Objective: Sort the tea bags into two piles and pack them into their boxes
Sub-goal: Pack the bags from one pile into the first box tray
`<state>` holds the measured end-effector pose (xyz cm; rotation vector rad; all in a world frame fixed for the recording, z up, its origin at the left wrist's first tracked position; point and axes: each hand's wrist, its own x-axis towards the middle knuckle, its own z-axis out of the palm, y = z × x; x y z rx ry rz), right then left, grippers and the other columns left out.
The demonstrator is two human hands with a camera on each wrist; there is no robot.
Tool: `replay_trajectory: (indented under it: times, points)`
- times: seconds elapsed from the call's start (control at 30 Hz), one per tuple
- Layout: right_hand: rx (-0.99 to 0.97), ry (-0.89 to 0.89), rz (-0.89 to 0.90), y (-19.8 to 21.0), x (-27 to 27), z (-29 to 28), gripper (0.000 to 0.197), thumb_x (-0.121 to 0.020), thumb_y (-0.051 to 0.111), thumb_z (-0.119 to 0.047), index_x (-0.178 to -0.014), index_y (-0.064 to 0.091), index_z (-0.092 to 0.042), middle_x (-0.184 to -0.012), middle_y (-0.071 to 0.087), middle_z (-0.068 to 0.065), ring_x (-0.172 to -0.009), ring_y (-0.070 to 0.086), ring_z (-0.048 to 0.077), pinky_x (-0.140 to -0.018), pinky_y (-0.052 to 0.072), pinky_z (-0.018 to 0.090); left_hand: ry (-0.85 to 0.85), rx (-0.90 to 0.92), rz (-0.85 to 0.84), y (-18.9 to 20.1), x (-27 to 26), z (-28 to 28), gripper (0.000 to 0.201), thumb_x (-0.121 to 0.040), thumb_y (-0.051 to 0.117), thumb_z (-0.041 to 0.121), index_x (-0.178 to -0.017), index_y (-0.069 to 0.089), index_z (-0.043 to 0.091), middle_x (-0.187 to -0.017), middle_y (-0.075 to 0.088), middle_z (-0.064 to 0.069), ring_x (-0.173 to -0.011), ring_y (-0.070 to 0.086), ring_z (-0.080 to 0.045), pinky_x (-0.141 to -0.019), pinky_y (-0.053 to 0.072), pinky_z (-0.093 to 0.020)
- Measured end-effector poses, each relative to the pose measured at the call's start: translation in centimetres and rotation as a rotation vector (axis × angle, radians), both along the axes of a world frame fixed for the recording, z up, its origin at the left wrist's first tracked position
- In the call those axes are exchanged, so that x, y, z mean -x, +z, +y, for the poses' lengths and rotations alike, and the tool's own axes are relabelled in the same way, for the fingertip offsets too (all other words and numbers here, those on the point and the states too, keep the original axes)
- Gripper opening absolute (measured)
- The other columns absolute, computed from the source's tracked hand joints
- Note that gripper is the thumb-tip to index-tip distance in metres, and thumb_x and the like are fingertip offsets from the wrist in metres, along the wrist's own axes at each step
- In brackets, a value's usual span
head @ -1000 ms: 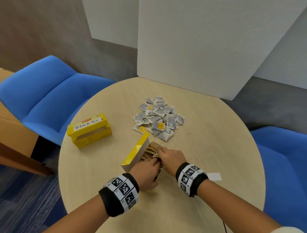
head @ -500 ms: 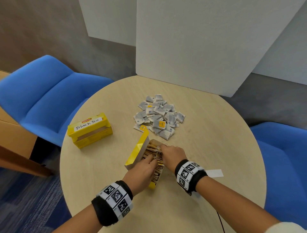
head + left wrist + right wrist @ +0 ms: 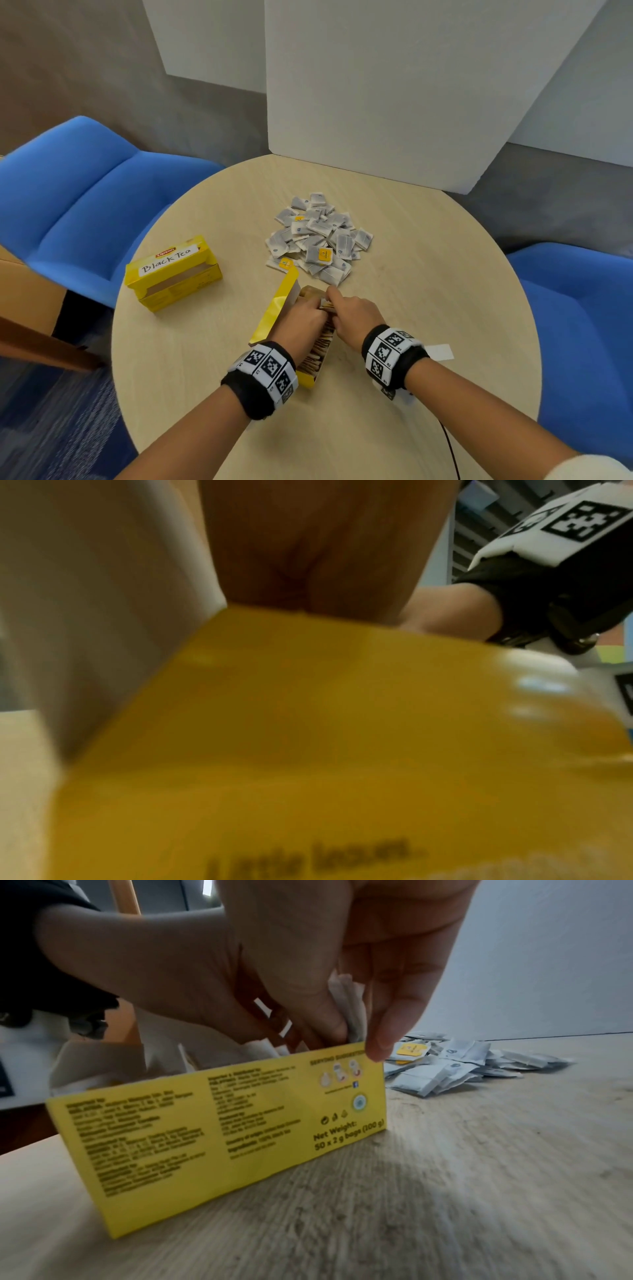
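A: At the near middle of the round pale wood-grain table (image 3: pixel 428 308): the open yellow cardboard tea box (image 3: pixel 310 377) stands with its lid flap raised to the left. Both hands are inside its mouth.

B: Hand states?

A: Right hand (image 3: pixel 352 313): thumb and fingers (image 3: pixel 387 1031) pinch a small bundle of brownish paper tea bags (image 3: pixel 351 1010) just above the box rim, seen from the right wrist view. Left hand (image 3: pixel 301 322): reaches down into the box among the packed bags; whether it grips anything or only presses them aside, I cannot tell. The left wrist view shows only blurred yellow card and the palm.

B: Progress?

A: Judged partly done. The near box already shows a row of brownish bags standing on edge along its length. The loose heap of grey-white sachet tea bags (image 3: pixel 318 236), a few with yellow tags, lies unpacked farther back on the table, just beyond the open box. The second yellow cardboard box with a handwritten "Black Tea" label (image 3: pixel 173 270) sits well apart to the left; its open side looks empty from here.

B: Remaining?

A: Seat this bundle, close the near box, then move the whole grey heap into the labelled box. Sorting itself looks finished: no brownish bags visible in the heap.
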<state>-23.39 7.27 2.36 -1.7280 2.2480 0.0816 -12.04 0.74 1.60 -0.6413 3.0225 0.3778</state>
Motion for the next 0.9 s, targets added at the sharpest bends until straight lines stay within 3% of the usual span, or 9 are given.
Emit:
replay_trajectory:
  times: [0.07,0.1,0.23,0.37,0.5,0.63,0.7,0.8,0.9]
  points:
    - [0.006,0.004,-0.019,-0.1,0.2,0.0,0.039,-0.093,0.041,-0.011,-0.132,0.034,-0.011,-0.103,0.065,0.015,-0.090,0.061,0.037,-0.072,0.048,0.040,0.024,0.020,-0.088,0.0,0.0,0.1,0.019,-0.086,0.058,0.008,-0.102,0.067,0.006,-0.113,0.057,-0.014,-0.096,0.058,-0.030,-0.076,0.047,-0.033]
    - [0.009,0.008,-0.030,-0.1,0.2,0.0,0.039,-0.093,0.041,-0.011,-0.132,0.034,-0.011,-0.103,0.065,0.015,-0.089,0.061,0.037,-0.072,0.048,0.040,0.022,0.049,-0.098,-0.3,-0.1,0.1,0.022,-0.090,0.051,0.007,-0.107,0.065,0.004,-0.117,0.055,-0.016,-0.101,0.056,-0.032,-0.079,0.045,-0.036]
    - [0.010,0.019,-0.063,-0.1,0.3,-0.1,0.040,-0.094,0.041,-0.009,-0.133,0.033,-0.008,-0.104,0.064,0.019,-0.091,0.060,0.038,-0.073,0.046,0.040,-0.010,0.046,-0.118,1.0,0.6,0.0,0.013,-0.075,0.068,0.004,-0.087,0.071,0.002,-0.094,0.064,-0.017,-0.090,0.063,-0.032,-0.070,0.049,-0.031]
    - [0.005,0.039,-0.054,0.1,0.4,-0.1,0.041,-0.095,0.040,-0.011,-0.135,0.031,-0.006,-0.106,0.063,0.019,-0.093,0.060,0.037,-0.070,0.043,0.037,0.018,0.093,-0.119,-1.0,0.6,-0.1,0.027,-0.092,0.049,0.010,-0.116,0.061,0.004,-0.122,0.052,-0.014,-0.119,0.047,-0.031,-0.086,0.043,-0.037]
    - [0.000,0.049,-0.057,-0.2,0.3,-0.5,0.041,-0.095,0.045,-0.018,-0.132,0.032,-0.006,-0.105,0.064,0.018,-0.092,0.061,0.038,-0.065,0.039,0.036,0.008,0.061,-0.012,-1.8,-0.2,-0.8,0.023,-0.067,0.077,0.012,-0.089,0.070,0.007,-0.096,0.062,-0.012,-0.098,0.061,-0.031,-0.055,0.055,-0.033]
    - [0.018,0.061,-0.036,-0.7,-0.3,-0.9,0.040,-0.092,0.050,-0.013,-0.128,0.034,-0.006,-0.105,0.064,0.015,-0.091,0.062,0.035,-0.068,0.043,0.036,-0.065,0.081,0.034,-1.5,-0.9,-0.7,0.026,-0.061,0.084,0.015,-0.083,0.071,0.010,-0.094,0.061,-0.010,-0.091,0.063,-0.028,-0.045,0.053,-0.028]
    - [0.045,0.053,-0.039,-1.0,-0.3,-0.9,0.040,-0.091,0.049,-0.011,-0.128,0.034,-0.005,-0.104,0.064,0.015,-0.092,0.062,0.034,-0.070,0.045,0.037,-0.063,0.036,0.045,-1.3,-1.1,-0.8,0.022,-0.070,0.077,0.012,-0.091,0.070,0.008,-0.103,0.059,-0.012,-0.099,0.059,-0.029,-0.052,0.056,-0.033]
    - [0.098,0.063,-0.049,-1.4,-0.4,-0.5,0.035,-0.092,0.046,-0.011,-0.126,0.039,-0.005,-0.101,0.063,0.015,-0.088,0.061,0.035,-0.070,0.047,0.039,-0.035,-0.023,0.031,-1.5,-1.1,-1.2,0.025,-0.088,0.057,0.013,-0.113,0.063,0.009,-0.119,0.048,-0.011,-0.115,0.045,-0.026,-0.079,0.052,-0.039]
    - [0.144,0.166,-0.034,-2.0,-0.5,0.0,0.038,-0.081,0.066,-0.009,-0.116,0.055,-0.002,-0.085,0.065,0.013,-0.065,0.063,0.033,-0.050,0.049,0.036,0.008,-0.049,0.055,-1.1,-0.8,-0.9,0.029,-0.092,0.051,0.012,-0.120,0.058,0.007,-0.117,0.045,-0.009,-0.112,0.043,-0.022,-0.083,0.044,-0.028]
